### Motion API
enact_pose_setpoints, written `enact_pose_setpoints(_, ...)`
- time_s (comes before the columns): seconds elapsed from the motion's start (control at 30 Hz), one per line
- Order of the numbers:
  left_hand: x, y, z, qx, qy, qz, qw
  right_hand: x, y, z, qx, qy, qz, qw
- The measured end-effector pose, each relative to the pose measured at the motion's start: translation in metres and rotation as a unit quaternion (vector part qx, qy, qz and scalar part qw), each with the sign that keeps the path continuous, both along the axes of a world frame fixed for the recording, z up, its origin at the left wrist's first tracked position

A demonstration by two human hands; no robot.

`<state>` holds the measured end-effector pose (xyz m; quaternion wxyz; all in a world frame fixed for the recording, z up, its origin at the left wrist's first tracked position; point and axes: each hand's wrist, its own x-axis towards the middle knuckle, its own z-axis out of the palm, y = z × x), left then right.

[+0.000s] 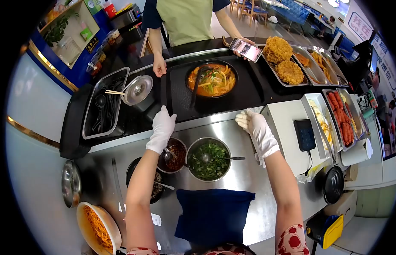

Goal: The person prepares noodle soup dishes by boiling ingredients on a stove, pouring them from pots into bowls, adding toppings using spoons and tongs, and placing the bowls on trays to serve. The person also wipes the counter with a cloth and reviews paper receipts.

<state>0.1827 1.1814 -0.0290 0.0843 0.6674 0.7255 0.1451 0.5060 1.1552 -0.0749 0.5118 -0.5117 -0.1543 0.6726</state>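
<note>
Both of my hands wear white gloves. My left hand [163, 126] is at the near edge of the black counter, its fingers partly spread and nothing visible in it. Near the counter edge on the right, my right hand [256, 127] has its fingers stretched out, also with nothing visible in it. Beyond and between them, a black bowl of noodles in red broth [212, 80] sits on a black tray [245, 95], with a black spoon in it. Below my hands are a steel bowl of chopped greens [208, 163] and a smaller bowl of red sauce [176, 157].
Across the counter a person [181, 21] holds a phone [245, 49]. Fried cutlets [278, 50] and sausages [340, 119] fill trays at right. A lidded pot [138, 90] and utensil tray [88, 127] stand left; a blue cloth [213, 214] lies nearest.
</note>
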Motion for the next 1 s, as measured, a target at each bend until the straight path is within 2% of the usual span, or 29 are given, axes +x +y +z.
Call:
enact_pose_setpoints(0.23,-0.006,0.028,-0.021,0.056,-0.065,0.016,0.996,0.001,0.03,-0.005,-0.046,-0.046,0.003,0.998)
enact_pose_setpoints(0.47,-0.007,0.044,-0.024,0.025,-0.054,0.018,0.998,0.001,0.025,-0.009,-0.026,-0.05,0.002,0.998)
enact_pose_setpoints(0.77,-0.033,0.027,-0.02,0.042,-0.092,-0.01,0.995,-0.001,0.003,-0.001,-0.001,-0.024,0.018,1.0)
enact_pose_setpoints(0.9,-0.063,-0.027,0.012,0.104,-0.085,0.013,0.991,-0.013,-0.042,0.039,0.068,-0.095,0.029,0.993)
enact_pose_setpoints(1.0,-0.101,-0.073,0.018,0.135,-0.181,0.029,0.974,-0.024,-0.092,0.065,0.127,-0.22,0.06,0.965)
